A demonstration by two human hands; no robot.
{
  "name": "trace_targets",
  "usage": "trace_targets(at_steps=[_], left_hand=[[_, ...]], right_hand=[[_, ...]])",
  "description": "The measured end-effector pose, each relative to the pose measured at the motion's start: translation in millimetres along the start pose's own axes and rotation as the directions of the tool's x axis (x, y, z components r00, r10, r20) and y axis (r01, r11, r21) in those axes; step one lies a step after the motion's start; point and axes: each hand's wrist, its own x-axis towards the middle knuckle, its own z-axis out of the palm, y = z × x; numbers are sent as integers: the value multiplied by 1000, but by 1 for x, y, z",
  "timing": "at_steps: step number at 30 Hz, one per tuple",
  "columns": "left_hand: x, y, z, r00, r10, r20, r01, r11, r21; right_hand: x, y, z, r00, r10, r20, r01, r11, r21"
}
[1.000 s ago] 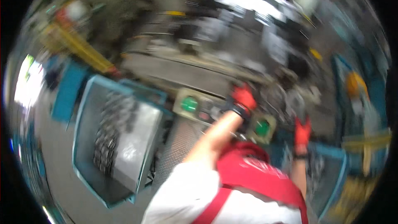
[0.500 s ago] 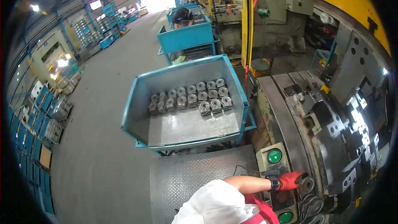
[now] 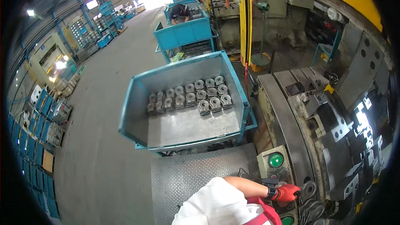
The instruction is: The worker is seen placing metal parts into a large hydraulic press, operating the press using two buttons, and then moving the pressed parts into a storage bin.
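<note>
My left hand (image 3: 287,192), in a red glove with a dark watch at the wrist, is beside the press bed at the lower right. Its fingers are curled closed, with the tips at the edge of a grey ring-ended metal part (image 3: 308,189). A small dark shape shows at the fingertips, too small to name. More ring-ended metal parts (image 3: 313,211) lie overlapped just below that one. My right hand is out of view. In the blue-framed bin (image 3: 179,131) ahead, similar metal parts (image 3: 203,107) stand in stacked rows.
A control box (image 3: 266,164) with a green button (image 3: 276,160) stands left of the press bed (image 3: 285,121). Below the bin lies a tread-plate platform (image 3: 200,171). Beyond, a person (image 3: 180,11) bends over another blue bin (image 3: 183,34). A yellow post (image 3: 246,25) rises behind.
My left hand has drawn slightly left and down from the ring-ended part, and its outstretched fingers have curled in. The metal part stays about where it was. The view has shifted slightly.
</note>
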Motion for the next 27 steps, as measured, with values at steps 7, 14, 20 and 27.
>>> trace_targets(at_steps=[7,14,20,27], left_hand=[[13,-3,2,995,80,-63,-84,994,-67],[15,6,-18,997,27,73,-23,998,-56],[-8,1,-9,983,52,175,-56,998,17],[-35,25,-17,832,139,537,-120,990,-69]], right_hand=[[-1,-8,10,998,32,49,-32,999,-12],[-2,-5,23,990,69,126,-70,998,4],[-47,42,11,969,242,53,-243,970,6],[-214,174,31,880,460,-118,-472,873,-119]])
